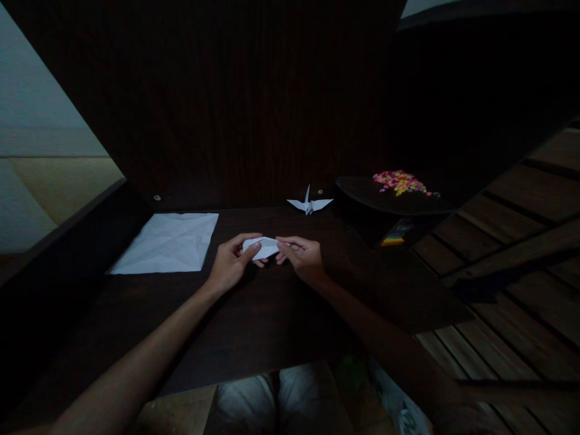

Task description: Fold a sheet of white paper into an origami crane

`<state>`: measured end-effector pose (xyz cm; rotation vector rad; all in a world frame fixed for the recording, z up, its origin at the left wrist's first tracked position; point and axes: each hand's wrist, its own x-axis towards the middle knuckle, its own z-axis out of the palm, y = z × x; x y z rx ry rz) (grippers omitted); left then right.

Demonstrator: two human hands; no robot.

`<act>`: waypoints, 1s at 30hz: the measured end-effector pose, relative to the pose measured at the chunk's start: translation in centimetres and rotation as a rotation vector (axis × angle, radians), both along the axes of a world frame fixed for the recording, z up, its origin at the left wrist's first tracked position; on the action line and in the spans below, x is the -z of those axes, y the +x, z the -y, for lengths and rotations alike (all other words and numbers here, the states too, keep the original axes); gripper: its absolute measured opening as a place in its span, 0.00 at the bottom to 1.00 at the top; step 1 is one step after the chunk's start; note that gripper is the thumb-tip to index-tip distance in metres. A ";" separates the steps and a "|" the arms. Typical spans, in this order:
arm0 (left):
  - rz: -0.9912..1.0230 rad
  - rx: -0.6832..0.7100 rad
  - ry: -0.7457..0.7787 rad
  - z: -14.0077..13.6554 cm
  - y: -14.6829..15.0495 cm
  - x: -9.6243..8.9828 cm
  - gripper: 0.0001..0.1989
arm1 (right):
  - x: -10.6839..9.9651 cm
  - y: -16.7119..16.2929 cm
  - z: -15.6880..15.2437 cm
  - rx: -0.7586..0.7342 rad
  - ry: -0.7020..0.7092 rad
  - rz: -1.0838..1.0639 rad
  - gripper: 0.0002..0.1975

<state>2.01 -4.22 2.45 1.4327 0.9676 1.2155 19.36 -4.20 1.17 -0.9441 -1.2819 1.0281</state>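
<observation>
Between my two hands is a small folded piece of white paper [266, 247], raised a little above the dark desk [254, 320]. My left hand [232, 257] pinches its left end, thumb on top and fingers beneath. At the right end, my right hand [302, 256] grips the narrow tip between thumb and fingers. A finished white paper crane [309, 205] with spread wings stands behind my right hand, by the back panel. Left of my left hand lies a stack of creased white paper sheets [170, 243].
A low rounded shelf [394, 204] at the right bears a pile of small pink and yellow pieces [401, 182]. Something rainbow-striped [393, 240] sits beneath it. A dark side board [63, 232] edges the desk at left, and a tall panel [254, 109] closes the back.
</observation>
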 end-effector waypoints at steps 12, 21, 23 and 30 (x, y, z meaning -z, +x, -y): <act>-0.008 -0.065 -0.010 0.2 0.0 0.0 0.19 | -0.3 0.0 0.0 0.002 -0.003 -0.001 0.15; 0.001 -0.072 -0.124 0.7 0.2 -0.6 0.34 | -0.3 0.1 0.1 0.007 -0.011 0.023 0.16; -0.044 -0.060 -0.154 0.6 0.0 -0.8 0.36 | -0.3 0.2 0.1 0.016 -0.006 0.040 0.16; -0.064 0.140 -0.288 0.0 -0.5 -0.4 0.21 | 0.0 0.5 -0.1 -0.004 -0.031 0.058 0.13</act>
